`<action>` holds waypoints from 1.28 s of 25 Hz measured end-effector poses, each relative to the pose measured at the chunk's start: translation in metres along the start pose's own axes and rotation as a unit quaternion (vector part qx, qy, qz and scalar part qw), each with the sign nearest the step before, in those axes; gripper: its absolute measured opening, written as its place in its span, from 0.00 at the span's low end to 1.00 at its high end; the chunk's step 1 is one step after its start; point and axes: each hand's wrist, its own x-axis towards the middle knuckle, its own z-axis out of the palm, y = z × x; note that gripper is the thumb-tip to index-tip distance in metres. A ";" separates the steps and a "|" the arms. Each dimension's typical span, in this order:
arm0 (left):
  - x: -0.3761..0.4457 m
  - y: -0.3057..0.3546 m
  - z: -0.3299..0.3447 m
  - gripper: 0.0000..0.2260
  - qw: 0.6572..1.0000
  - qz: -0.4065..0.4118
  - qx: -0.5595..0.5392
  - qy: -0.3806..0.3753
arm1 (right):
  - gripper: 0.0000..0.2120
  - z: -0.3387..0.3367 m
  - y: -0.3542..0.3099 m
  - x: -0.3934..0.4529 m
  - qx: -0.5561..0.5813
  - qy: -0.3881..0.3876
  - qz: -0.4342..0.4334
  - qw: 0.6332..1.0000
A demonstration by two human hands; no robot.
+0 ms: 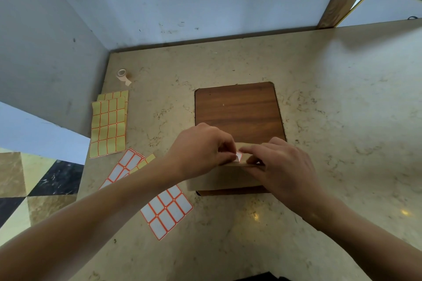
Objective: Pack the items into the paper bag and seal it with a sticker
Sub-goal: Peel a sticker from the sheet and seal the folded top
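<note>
A brown paper bag (225,178) stands on the near edge of a wooden board (237,109), its top folded over. My left hand (201,148) pinches a small white sticker with a red border (238,156) at the folded top of the bag. My right hand (280,162) holds the fold from the right, fingers pressing on the bag's top edge next to the sticker. The bag's contents are hidden.
Sticker sheets lie on the marble table (342,98): a white one (166,211) near my left forearm, another white one (124,167) partly under it, and yellow sheets (108,125) at the left. A tape roll (123,75) sits at the far left. Walls close the back and left.
</note>
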 end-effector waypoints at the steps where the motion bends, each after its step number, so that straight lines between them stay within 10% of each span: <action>1: 0.001 0.000 -0.001 0.06 1.000 -0.006 -0.011 -0.014 | 0.14 0.000 -0.001 0.001 -0.002 -0.012 0.003 1.000; 11: 0.004 -0.013 -0.008 0.07 0.978 -0.072 -0.141 -0.137 | 0.07 0.001 -0.004 0.001 -0.038 -0.029 -0.027 0.998; 21: -0.012 -0.012 -0.015 0.21 0.983 0.006 -0.040 -0.181 | 0.07 0.000 -0.008 -0.001 -0.048 -0.033 -0.032 0.998; 26: -0.038 -0.021 0.011 0.16 0.969 0.182 0.165 0.017 | 0.08 -0.002 -0.009 -0.002 -0.051 -0.065 -0.017 0.996; 32: -0.036 -0.019 0.023 0.13 0.965 0.186 0.171 0.074 | 0.18 -0.011 -0.014 0.008 -0.086 -0.144 -0.014 0.986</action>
